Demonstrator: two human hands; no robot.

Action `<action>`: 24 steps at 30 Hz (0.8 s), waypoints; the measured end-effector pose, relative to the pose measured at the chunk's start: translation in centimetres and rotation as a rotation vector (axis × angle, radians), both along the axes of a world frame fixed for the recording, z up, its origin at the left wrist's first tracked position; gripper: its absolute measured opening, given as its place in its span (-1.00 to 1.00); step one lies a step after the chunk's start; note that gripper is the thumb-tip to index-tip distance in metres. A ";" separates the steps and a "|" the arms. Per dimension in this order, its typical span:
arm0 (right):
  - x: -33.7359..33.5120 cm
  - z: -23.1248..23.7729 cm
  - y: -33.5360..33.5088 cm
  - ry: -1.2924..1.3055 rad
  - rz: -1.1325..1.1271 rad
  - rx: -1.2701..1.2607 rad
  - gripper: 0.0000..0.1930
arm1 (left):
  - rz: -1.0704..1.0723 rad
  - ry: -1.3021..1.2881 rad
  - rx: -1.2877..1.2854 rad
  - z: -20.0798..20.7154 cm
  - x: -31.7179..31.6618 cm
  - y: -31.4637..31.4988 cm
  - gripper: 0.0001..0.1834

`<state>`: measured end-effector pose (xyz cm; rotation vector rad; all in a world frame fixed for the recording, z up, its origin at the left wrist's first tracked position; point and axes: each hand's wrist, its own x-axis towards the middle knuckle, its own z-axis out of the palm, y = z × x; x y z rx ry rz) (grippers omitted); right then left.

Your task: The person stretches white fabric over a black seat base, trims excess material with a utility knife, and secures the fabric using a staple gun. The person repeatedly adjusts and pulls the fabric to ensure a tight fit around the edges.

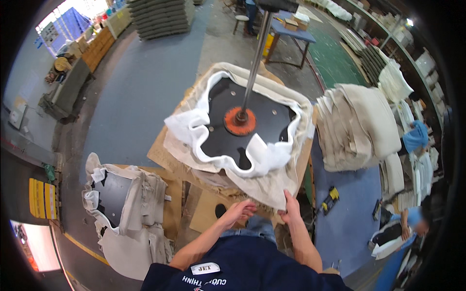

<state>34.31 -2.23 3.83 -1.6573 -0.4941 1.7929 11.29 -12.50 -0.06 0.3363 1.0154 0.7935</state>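
My right hand pinches the near corner of a beige fabric cover, drawing it toward me. My left hand, fingers loosely bent and apart, is just below the cover's near edge and holds nothing. The cover lies around a black panel, with white padding bunched up along the panel's rim. A metal rod stands on the panel's middle, ending in an orange round disc. Beneath everything is a brown board.
To the left is another black panel wrapped in beige fabric. A stack of beige covers stands on the blue table at right, near a yellow-black tool. Another person works at lower right. Grey cushions are piled far ahead.
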 end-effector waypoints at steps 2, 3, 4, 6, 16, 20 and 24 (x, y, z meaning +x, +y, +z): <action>1.5 -1.7 0.6 0.105 -0.067 -0.042 -0.68 | -0.145 -0.084 -0.020 1.2 2.6 2.2 -0.34; 1.3 -0.8 0.5 0.031 -0.028 0.030 -0.71 | -0.166 -0.086 -0.020 1.8 4.1 3.1 -0.35; 0.7 1.0 0.3 -0.042 0.016 0.102 -0.73 | -0.183 -0.086 -0.018 2.5 5.7 4.1 -0.35; 1.5 2.7 -0.1 -0.219 0.131 0.205 -0.70 | -0.095 -0.132 -0.058 4.5 8.9 6.6 -0.38; 2.4 6.0 5.3 -0.452 0.553 0.199 -0.52 | 0.386 0.214 0.141 -2.2 14.6 11.6 -0.44; 0.7 5.4 9.3 -0.397 0.498 0.113 -0.44 | 0.338 0.344 0.416 -0.5 13.0 9.6 -0.46; -0.6 3.5 9.6 -0.479 0.705 0.098 -0.37 | 0.273 0.416 0.438 1.1 10.1 8.2 -0.45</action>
